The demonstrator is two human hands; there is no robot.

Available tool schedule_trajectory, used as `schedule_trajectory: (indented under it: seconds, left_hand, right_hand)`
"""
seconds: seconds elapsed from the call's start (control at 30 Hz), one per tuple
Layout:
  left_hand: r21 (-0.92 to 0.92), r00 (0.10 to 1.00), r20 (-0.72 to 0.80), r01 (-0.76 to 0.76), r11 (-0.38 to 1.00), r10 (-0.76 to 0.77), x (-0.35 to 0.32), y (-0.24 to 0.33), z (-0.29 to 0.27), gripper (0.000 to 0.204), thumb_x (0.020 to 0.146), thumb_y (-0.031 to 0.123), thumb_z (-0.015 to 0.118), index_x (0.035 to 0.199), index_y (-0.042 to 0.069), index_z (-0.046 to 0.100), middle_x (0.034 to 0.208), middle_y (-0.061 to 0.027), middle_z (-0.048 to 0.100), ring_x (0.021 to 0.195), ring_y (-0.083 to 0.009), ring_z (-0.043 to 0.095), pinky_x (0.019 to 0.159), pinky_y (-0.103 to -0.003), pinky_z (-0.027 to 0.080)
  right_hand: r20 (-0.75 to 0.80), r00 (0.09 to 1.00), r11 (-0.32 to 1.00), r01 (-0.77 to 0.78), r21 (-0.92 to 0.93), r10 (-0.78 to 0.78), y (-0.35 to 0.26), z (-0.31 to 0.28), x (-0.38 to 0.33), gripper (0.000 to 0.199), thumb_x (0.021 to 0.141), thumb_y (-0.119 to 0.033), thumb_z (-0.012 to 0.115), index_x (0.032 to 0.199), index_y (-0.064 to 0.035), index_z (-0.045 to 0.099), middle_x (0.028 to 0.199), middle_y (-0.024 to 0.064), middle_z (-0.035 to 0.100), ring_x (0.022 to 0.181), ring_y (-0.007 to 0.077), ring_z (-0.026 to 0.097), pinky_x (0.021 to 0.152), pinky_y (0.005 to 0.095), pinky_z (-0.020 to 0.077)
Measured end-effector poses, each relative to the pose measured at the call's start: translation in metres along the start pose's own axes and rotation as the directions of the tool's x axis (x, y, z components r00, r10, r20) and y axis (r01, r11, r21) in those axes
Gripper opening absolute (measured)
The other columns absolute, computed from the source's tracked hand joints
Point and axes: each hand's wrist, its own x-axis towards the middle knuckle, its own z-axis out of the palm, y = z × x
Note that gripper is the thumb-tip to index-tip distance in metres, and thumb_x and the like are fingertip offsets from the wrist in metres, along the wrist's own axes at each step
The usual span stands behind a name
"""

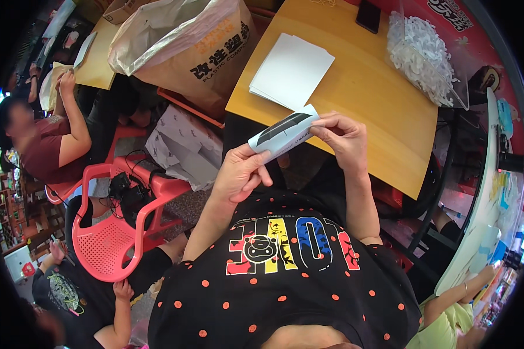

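Above the near edge of the table, both my hands hold a pale blue printed paper sheet (282, 135), curved along its length, with a dark umbrella picture on it. My left hand (243, 172) pinches its left end between thumb and fingers. At the right end, my right hand (344, 136) grips it with thumb and fingertips. Just beyond the sheet, a stack of white paper sheets (292, 67) lies on the wooden table (361, 99), its edges slightly uneven.
A clear plastic bin (461, 87) of small white pieces (422, 55) stands at the table's far right, near a dark phone (368, 16). A large woven sack (180, 58) stands left of the table. A red plastic chair (102, 247) holds black cables (128, 192). Other people sit nearby.
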Motion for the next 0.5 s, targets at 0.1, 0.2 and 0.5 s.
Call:
schedule_trajectory:
  seconds: [0.1,0.2,0.5]
  left_hand:
    - [0.055,0.991,-0.069,-0.110,0.992,0.114,0.004,-0.011,0.007,0.034,0.097,0.003,0.054,0.129,-0.008,0.055,0.114,-0.0240,0.067,0.080,-0.0261,0.074,0.053,-0.023,0.058]
    - [-0.002,0.984,-0.060,-0.170,0.985,0.170,0.004,-0.004,0.015,0.033,0.096,0.001,0.052,0.127,-0.010,0.056,0.115,-0.0249,0.066,0.096,-0.0314,0.071,0.075,-0.032,0.061]
    - [0.157,0.936,-0.173,-0.283,0.946,0.308,0.013,-0.014,0.020,0.026,0.099,0.007,0.058,0.119,-0.007,0.063,0.107,-0.0198,0.070,0.090,-0.0265,0.073,0.069,-0.027,0.062]
  right_hand:
    - [-0.074,0.995,0.987,-0.047,0.151,0.059,0.012,0.002,-0.002,0.005,0.082,0.004,0.073,0.087,0.0028,0.073,0.089,0.0086,0.072,0.079,0.0107,0.066,0.072,0.0230,0.0537]
    - [-0.107,0.990,0.984,-0.073,0.162,0.091,0.014,0.004,-0.003,0.006,0.081,0.003,0.074,0.085,0.0028,0.069,0.089,0.0108,0.072,0.079,0.0118,0.067,0.075,0.0240,0.0549]
    - [-0.080,0.991,0.970,-0.083,0.229,0.104,0.012,0.007,0.003,0.015,0.079,0.005,0.076,0.080,0.0000,0.063,0.087,0.0113,0.071,0.078,0.0118,0.067,0.074,0.0257,0.0547]
